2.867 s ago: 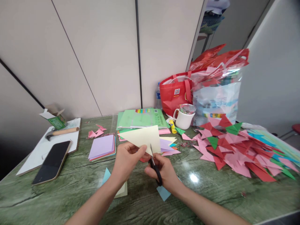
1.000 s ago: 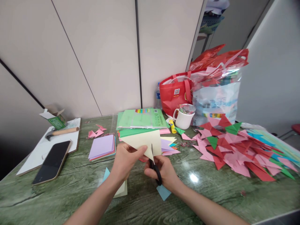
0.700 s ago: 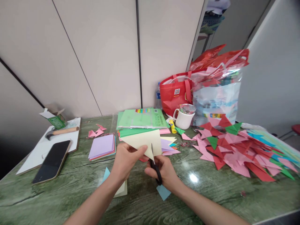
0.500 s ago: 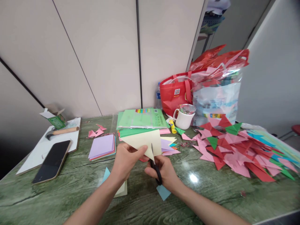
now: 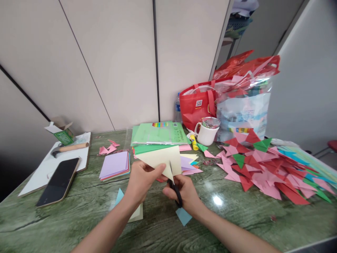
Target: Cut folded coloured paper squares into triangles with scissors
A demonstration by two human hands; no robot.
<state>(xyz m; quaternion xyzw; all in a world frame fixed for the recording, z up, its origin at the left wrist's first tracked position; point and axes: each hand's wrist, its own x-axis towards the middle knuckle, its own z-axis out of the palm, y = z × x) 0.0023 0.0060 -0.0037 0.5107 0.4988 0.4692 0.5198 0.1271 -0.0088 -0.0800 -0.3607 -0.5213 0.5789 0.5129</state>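
My left hand (image 5: 142,181) pinches a pale yellow triangular sheet of paper (image 5: 160,159) by its lower edge, holding it above the green table (image 5: 79,207). Black-handled scissors (image 5: 175,188) sit in my right hand (image 5: 183,193), their blade pointing up into the paper's lower corner. A small light blue paper piece (image 5: 183,216) lies on the table under my right wrist. Another blue piece (image 5: 119,196) and a cream piece (image 5: 138,214) lie under my left forearm.
A lilac paper stack (image 5: 115,165) and a green paper packet (image 5: 158,133) lie behind the hands. A heap of red, pink and green triangles (image 5: 263,168) fills the right. A phone (image 5: 58,181), hammer (image 5: 68,148), white mug (image 5: 206,131), glue stick (image 5: 194,142) and bags (image 5: 231,98) stand around.
Since 2.9 s ago the yellow sheet has dropped slightly and turned, and the scissors sit deeper at its lower corner. Over the last second almost nothing has moved.
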